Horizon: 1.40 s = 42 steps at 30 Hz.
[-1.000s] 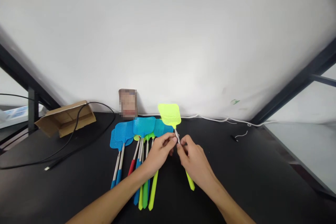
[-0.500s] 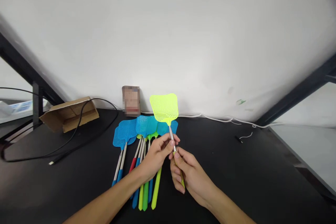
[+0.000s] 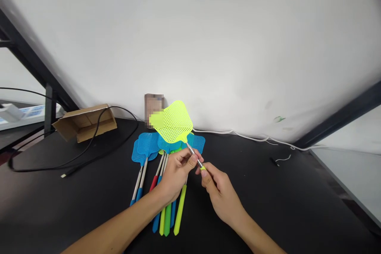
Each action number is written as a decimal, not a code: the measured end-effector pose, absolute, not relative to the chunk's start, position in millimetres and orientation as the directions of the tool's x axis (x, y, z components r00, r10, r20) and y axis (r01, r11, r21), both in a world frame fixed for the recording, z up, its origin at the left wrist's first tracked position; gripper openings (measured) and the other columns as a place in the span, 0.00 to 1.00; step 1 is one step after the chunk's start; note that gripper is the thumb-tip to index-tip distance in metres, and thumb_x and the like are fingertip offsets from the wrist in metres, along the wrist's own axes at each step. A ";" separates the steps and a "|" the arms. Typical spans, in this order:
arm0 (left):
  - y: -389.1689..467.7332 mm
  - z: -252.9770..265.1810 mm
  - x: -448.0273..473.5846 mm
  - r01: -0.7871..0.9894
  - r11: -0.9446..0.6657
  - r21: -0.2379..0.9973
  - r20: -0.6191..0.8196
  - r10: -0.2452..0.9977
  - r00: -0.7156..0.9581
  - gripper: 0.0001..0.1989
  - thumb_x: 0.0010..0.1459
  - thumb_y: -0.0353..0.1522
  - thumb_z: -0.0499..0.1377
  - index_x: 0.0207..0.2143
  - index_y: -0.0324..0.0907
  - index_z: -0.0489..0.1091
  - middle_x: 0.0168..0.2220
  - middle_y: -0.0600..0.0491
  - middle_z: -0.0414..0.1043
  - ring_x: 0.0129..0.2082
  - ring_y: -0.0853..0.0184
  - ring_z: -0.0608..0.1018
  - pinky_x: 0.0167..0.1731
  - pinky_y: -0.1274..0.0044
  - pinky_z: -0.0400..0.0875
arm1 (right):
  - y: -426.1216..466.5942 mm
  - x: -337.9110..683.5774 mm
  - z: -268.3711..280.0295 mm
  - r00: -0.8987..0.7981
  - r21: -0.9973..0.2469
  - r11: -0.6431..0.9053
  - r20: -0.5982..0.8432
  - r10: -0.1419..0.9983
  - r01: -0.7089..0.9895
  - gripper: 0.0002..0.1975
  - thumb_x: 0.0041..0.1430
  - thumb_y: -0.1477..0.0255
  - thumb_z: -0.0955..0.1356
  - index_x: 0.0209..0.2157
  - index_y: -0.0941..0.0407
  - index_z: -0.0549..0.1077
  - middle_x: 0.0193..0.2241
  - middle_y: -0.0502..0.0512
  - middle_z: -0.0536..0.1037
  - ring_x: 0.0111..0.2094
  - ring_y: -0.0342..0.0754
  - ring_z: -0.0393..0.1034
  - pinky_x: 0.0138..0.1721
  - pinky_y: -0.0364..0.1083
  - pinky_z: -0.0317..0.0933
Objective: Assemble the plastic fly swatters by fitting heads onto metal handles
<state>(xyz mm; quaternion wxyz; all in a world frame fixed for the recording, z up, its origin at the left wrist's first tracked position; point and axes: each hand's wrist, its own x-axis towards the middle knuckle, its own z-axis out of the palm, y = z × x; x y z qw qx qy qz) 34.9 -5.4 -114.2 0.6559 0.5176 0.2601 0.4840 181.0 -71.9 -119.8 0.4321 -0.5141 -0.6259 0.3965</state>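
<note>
A yellow fly swatter (image 3: 175, 124) is held up over the desk, its mesh head tilted toward the upper left. My left hand (image 3: 180, 170) pinches its metal shaft just below the head. My right hand (image 3: 216, 188) is closed around the top of its yellow handle, and most of that handle is hidden in the palm. Beneath my left hand and forearm lie several more fly swatters: blue ones (image 3: 148, 145) at the left, a red-handled one (image 3: 153, 183), a green-handled one (image 3: 168, 220) and a yellow-handled one (image 3: 180, 210).
An open cardboard box (image 3: 86, 123) lies at the back left, with a black cable (image 3: 99, 152) looping in front of it. A partly blurred box (image 3: 149, 107) leans on the white wall. A white cable (image 3: 238, 133) runs along the wall, and a short connector (image 3: 274, 162) lies at the right.
The held swatter has tilted to the left, its head now overlapping the blurred box. My right hand has shifted slightly right. The whole view has moved a little.
</note>
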 end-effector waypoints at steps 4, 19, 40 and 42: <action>-7.5 -114.6 35.9 -0.373 -0.010 0.928 0.160 0.914 0.374 0.11 0.63 0.39 0.63 0.34 0.39 0.75 0.32 0.52 0.70 0.29 0.69 0.71 0.32 0.75 0.68 | -73.9 179.0 -116.4 -0.072 -0.876 0.214 0.203 0.977 0.433 0.14 0.74 0.63 0.58 0.41 0.54 0.71 0.24 0.46 0.64 0.24 0.43 0.55 0.28 0.43 0.48; -3.2 -115.5 37.5 -0.510 0.024 0.860 0.133 0.954 0.270 0.12 0.63 0.38 0.64 0.31 0.39 0.74 0.34 0.51 0.69 0.38 0.66 0.71 0.45 0.73 0.66 | -77.4 174.1 -125.3 -0.023 -0.510 0.285 0.460 0.888 0.812 0.14 0.74 0.71 0.56 0.42 0.56 0.72 0.27 0.51 0.74 0.24 0.46 0.68 0.27 0.44 0.52; -10.1 -110.1 29.1 -0.133 -0.092 0.987 0.140 0.898 0.416 0.14 0.66 0.43 0.59 0.39 0.40 0.73 0.26 0.57 0.65 0.21 0.74 0.68 0.22 0.79 0.62 | -50.8 220.5 -122.8 0.098 -0.172 -0.087 0.060 0.993 0.981 0.03 0.67 0.70 0.67 0.38 0.54 0.71 0.35 0.53 0.77 0.35 0.52 0.74 0.28 0.46 0.45; -15.6 -111.9 31.1 -0.084 -0.101 0.991 0.129 0.864 0.487 0.15 0.66 0.43 0.58 0.38 0.40 0.73 0.25 0.57 0.64 0.20 0.74 0.68 0.22 0.79 0.62 | -49.7 221.6 -124.0 0.098 -0.189 -0.084 0.069 0.993 0.978 0.04 0.67 0.69 0.67 0.40 0.54 0.71 0.36 0.54 0.78 0.36 0.53 0.74 0.29 0.46 0.46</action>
